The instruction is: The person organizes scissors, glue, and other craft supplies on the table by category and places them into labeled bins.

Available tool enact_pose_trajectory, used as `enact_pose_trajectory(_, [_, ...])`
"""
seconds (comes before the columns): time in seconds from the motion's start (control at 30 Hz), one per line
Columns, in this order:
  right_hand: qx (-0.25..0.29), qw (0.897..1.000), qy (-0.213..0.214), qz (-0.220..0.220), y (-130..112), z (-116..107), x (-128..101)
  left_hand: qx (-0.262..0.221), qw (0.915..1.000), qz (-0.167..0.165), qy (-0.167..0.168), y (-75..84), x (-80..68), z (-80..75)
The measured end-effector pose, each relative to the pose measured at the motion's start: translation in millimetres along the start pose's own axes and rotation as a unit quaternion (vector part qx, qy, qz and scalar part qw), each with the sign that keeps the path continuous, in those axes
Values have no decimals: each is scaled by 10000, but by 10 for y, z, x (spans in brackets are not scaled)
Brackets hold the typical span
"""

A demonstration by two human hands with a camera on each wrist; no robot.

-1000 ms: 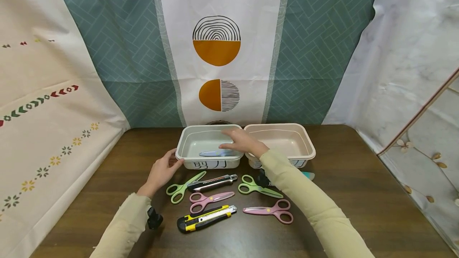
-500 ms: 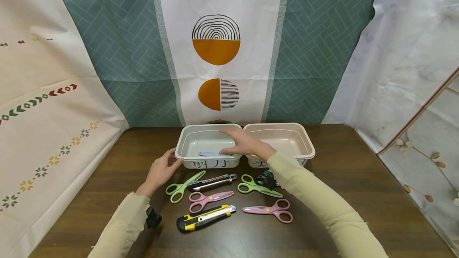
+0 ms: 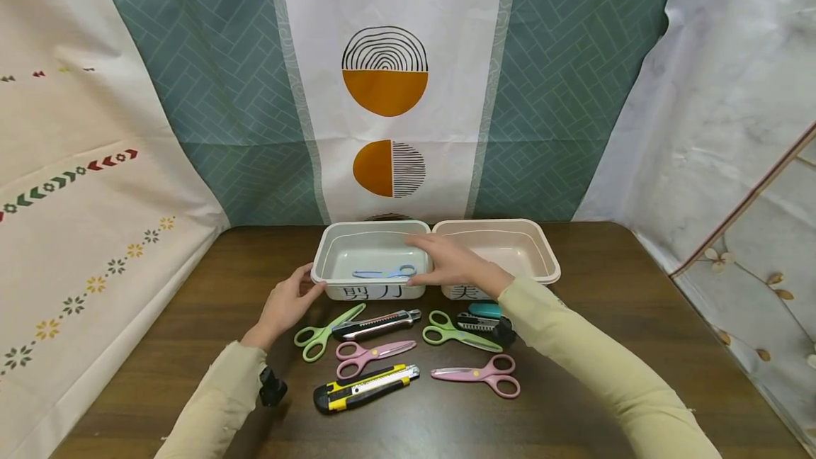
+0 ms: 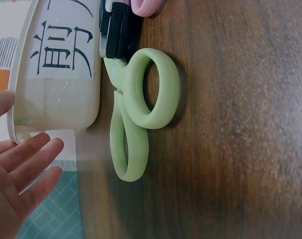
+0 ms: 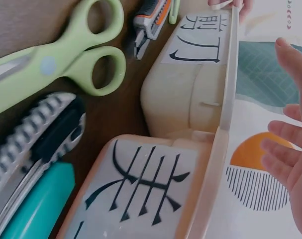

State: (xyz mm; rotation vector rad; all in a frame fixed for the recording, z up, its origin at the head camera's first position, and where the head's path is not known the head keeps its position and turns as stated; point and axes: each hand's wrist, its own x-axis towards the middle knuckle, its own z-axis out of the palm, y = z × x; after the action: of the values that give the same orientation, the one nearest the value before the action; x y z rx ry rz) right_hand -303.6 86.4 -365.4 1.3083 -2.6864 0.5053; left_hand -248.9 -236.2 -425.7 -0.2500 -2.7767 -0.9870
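Observation:
At the corner of a pale bin with a two-character label, my left hand holds the rim between thumb and index finger. Its other fingers extend loosely beside the bin. Inside lie blue scissors, flat near the front wall. My right hand hovers over where this bin meets a pinkish bin. Its thumb and fingers are spread, nothing between them. Below the right wrist lies a teal utility knife, partly covered by the wrist camera.
On the brown table, green scissors and a black utility knife lie before the pale bin. Nearby are pink scissors, a yellow-black utility knife, more green scissors and more pink scissors. A patterned cloth hangs behind.
My right hand has drawn to the right, off the blue scissors, whose handles now show. More of the teal knife is uncovered. My left hand stays at the bin's corner.

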Motion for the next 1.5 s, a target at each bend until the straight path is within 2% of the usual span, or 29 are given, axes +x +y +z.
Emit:
enact_pose_trajectory(0.2, [-243, 9994, -67, -238, -27, -28, -154, -35, 10000, -10, 16, -8, -2, 3])
enact_pose_trajectory(0.43, [-101, 9995, -111, -287, -71, -62, -384, -7, 10000, -24, -12, -15, 11, -2])
enact_pose_trajectory(0.8, [-215, 9988, -159, -411, -40, -41, -724, -32, 10000, -26, -37, 3, 5, -3])
enact_pose_trajectory(1.03, [-132, 9992, -153, -337, -51, -40, -943, -44, 10000, 2, -51, 3, 16, -10])
enact_pose_trajectory(1.23, [-143, 9984, -160, -523, -84, -5, -1087, -28, 10000, -24, -19, -11, 14, -18])
enact_pose_trajectory(1.5, [-212, 9988, -437, -60, -107, 98, -1304, -70, 10000, -3, -36, -27, 25, -4])
